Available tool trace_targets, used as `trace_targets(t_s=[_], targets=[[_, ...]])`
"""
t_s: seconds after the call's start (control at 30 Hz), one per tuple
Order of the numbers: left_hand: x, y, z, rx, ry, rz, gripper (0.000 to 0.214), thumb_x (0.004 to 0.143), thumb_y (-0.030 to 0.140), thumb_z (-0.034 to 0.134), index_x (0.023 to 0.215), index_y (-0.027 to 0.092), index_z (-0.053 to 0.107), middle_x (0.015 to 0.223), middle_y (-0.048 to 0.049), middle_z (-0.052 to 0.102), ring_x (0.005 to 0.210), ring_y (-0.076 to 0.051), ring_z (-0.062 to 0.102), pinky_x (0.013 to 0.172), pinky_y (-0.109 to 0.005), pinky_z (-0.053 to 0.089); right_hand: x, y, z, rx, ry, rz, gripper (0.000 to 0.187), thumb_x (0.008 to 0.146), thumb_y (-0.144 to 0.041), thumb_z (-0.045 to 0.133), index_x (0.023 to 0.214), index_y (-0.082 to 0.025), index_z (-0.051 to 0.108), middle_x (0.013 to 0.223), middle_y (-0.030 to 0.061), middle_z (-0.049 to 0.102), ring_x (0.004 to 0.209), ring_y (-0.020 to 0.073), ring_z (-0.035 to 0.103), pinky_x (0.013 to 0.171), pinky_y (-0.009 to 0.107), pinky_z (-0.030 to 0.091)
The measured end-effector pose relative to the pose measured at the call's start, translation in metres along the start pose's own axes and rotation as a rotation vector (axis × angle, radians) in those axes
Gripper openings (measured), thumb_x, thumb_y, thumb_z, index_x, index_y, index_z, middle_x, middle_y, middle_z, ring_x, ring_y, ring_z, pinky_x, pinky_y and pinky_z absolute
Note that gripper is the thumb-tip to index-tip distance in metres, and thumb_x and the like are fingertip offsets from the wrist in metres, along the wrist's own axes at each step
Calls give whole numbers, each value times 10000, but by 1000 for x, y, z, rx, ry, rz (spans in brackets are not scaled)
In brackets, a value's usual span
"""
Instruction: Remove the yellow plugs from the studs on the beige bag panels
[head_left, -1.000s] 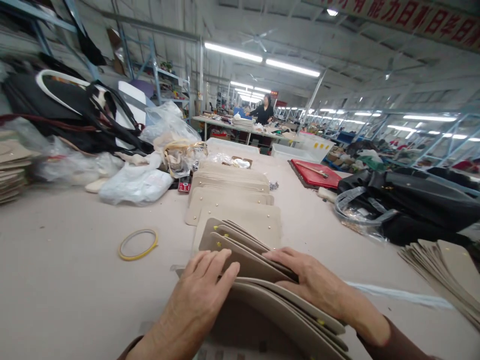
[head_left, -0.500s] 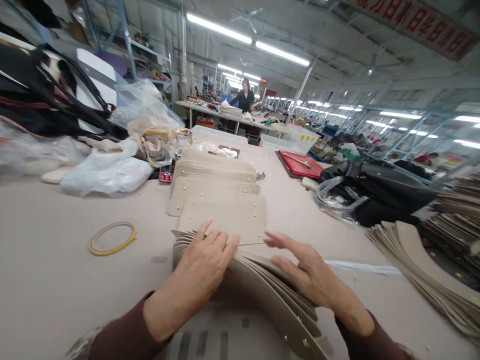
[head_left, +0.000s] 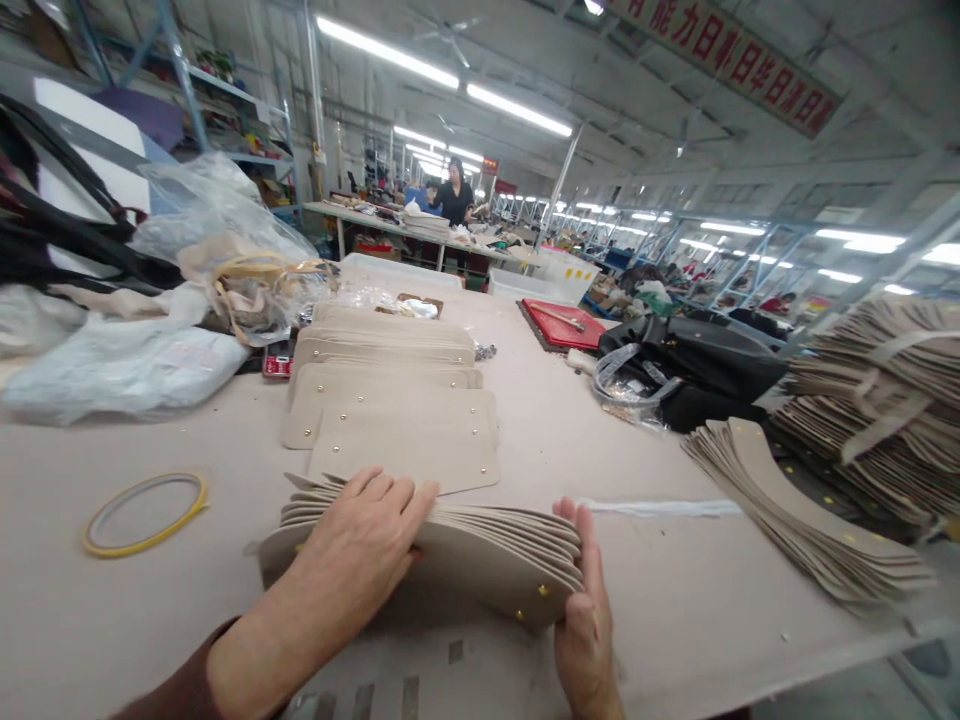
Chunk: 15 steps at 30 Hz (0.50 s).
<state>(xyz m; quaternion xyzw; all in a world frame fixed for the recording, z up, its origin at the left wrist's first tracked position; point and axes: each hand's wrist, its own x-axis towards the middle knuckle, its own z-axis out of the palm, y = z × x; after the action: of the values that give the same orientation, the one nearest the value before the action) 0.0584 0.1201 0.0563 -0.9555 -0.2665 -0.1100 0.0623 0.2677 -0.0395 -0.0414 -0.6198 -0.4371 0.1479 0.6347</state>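
A curved stack of beige panels (head_left: 487,575) stands on its long edge close to me, gold studs showing near the front panel's right end. My left hand (head_left: 367,530) is closed over the stack's top edge, left of its middle. Against the right ends of the panels lies my right hand (head_left: 586,590), palm inward, its fingers stretched out along the ends and its thumb at the front corner. Just beyond the stack, a flat beige panel with studs (head_left: 405,440) overlaps a row of similar panels (head_left: 386,345) reaching back over the table.
Yellow tape roll (head_left: 146,515) at left, near plastic bags (head_left: 127,360). Black bags (head_left: 690,365) and a red board (head_left: 562,325) lie at back right. Fanned beige strips (head_left: 795,500) and tied bundles (head_left: 885,390) fill the right side. A person (head_left: 454,195) stands at a far table.
My right hand has come down onto the right ends of the stack. Those ends, spread and drooping before, are now raised and closer together. The view has turned right.
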Motion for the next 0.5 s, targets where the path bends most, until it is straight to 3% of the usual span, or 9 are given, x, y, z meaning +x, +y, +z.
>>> trace_targets(t_s=[0.1,0.2,0.27,0.4,0.5], targets=[[-1,3,2,4,6,15,440,774,130,668,1200,187,573,936,-58,633,881,-260,570,864,-434,444,7,-12,6,-41,0,-38,970,838,-697,513,1548,-207,69,1581,162,241,1447,326,232,1124,526,301],[-2,4,0,-19,-5,4,373,774,138,673,1133,198,589,908,-45,626,860,-254,571,848,-429,455,7,-19,8,-104,-18,98,1036,766,-559,700,1540,-227,98,1488,163,423,1309,323,478,982,444,493],[-6,-2,-5,-61,-7,-2,391,755,170,710,1124,209,586,921,-36,632,892,-244,583,951,-462,421,6,-21,10,-155,28,217,937,759,-511,712,1509,-219,232,1335,134,589,1105,301,641,883,394,559],[-30,-36,-20,-226,50,-76,636,676,287,800,1248,242,524,1089,-37,648,1063,-247,583,1153,-562,179,6,-20,11,-256,95,288,817,696,-554,719,1396,-236,441,1170,73,689,984,303,687,868,375,573],[-57,-63,-20,-432,126,-236,785,632,290,817,1328,252,458,1246,-66,608,1193,-271,536,1136,-539,262,10,-17,7,-226,55,275,814,679,-541,722,1387,-252,442,1174,66,691,1013,311,674,875,386,571]])
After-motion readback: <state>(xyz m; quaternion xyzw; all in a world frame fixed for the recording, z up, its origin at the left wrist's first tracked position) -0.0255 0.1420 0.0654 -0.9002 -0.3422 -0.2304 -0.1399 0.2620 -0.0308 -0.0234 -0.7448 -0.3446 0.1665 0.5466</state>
